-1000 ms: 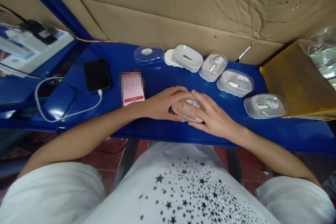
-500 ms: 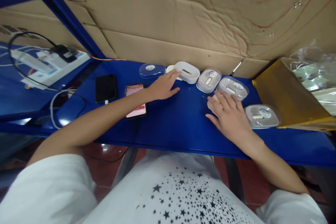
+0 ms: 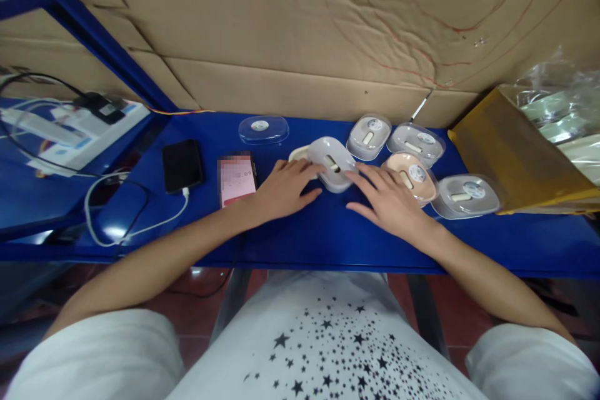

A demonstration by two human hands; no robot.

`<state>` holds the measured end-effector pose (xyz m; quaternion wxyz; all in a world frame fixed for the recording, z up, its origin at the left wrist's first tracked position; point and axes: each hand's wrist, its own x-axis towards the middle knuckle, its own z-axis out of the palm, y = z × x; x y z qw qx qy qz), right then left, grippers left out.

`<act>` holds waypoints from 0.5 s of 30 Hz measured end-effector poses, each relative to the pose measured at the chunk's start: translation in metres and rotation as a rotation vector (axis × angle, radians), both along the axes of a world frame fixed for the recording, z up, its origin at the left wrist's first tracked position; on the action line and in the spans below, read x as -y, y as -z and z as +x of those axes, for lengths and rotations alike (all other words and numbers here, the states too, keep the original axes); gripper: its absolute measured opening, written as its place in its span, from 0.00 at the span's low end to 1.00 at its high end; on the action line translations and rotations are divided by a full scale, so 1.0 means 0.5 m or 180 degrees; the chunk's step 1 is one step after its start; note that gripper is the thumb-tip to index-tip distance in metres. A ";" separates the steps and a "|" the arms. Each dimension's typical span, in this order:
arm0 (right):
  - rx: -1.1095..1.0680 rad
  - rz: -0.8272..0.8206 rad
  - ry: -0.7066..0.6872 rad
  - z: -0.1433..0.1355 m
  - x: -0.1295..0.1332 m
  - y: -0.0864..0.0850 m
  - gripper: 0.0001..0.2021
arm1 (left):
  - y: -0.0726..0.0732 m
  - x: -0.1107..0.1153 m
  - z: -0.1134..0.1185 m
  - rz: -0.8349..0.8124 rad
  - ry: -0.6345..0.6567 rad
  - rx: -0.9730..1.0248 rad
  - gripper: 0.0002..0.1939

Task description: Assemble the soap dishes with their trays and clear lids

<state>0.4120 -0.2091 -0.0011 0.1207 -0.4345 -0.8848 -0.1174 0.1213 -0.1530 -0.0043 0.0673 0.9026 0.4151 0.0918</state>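
An oval white plastic soap box point(image 3: 335, 182) without a clear lid lies in front of me, with a slot in its middle. A cream-coloured piece point(image 3: 299, 154) shows behind its left edge, partly hidden. My left hand point(image 3: 291, 190) rests its fingertips on the box's left side, its thumb apart from the fingers. Reaching in from the other side, my right hand point(image 3: 391, 200) touches the box's right edge with spread fingertips. Just behind the right hand lies a peach soap box point(image 3: 419, 190) under a clear lid, partly covered by that hand.
White lidded boxes stand at the back point(image 3: 369, 137), beside it point(image 3: 415, 145) and at right point(image 3: 464, 198). A loose clear lid point(image 3: 264, 130) lies back left. Left are a phone point(image 3: 238, 178), a black device point(image 3: 182, 165) on a cable and a power strip point(image 3: 89, 137). A taped carton point(image 3: 506, 150) stands right.
The unlidded white box and cream piece have come toward me with my left hand. My right hand has moved left from the peach box to the white one, uncovering more of the peach box.
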 end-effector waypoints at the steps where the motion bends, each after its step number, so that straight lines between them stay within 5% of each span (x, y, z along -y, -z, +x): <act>1: -0.0109 -0.0053 -0.0125 -0.012 0.007 0.004 0.33 | 0.002 0.021 0.002 0.0012 0.0203 0.0042 0.23; 5: -0.0465 -0.0328 -0.0325 -0.028 0.015 0.017 0.26 | 0.006 0.056 -0.006 0.0052 0.0448 0.0344 0.27; 9: -0.0908 -0.0523 -0.0305 0.001 -0.006 0.010 0.17 | 0.008 0.027 -0.030 -0.0039 0.0066 0.0773 0.41; 15: -0.0991 -0.0520 -0.0370 0.016 -0.021 0.004 0.16 | 0.027 0.011 -0.039 -0.0694 0.0248 0.1213 0.52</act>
